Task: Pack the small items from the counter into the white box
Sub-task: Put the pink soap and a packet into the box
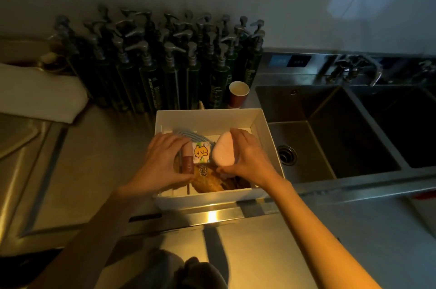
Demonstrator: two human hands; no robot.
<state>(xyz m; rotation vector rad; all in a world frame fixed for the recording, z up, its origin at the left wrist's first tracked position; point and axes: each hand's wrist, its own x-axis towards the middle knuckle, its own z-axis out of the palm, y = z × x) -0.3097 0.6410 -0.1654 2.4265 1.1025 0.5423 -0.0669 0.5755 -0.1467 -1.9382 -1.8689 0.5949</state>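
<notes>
White box (212, 119) sits on the counter (106, 147), contents half hidden in dim light. Left hand (165, 159) pinches a brown tube (187, 165), upright; right hand (247, 154) grips a pink pouch (223, 150), long axis near-to-far.

left hand (165, 159) covers the near-left part of the white box (262, 123); brown tube (187, 165) under its fingers only partly seen. right hand (247, 156) hides the far side of the pink pad (223, 152). blue striped item (188, 135) mostly under the left hand, can't id. orange packet (207, 180) print too blurred to read. pump bottles (151, 71) labels unreadable. second sink (405, 123) cut by right edge, white cloth (35, 95) by left edge.
</notes>
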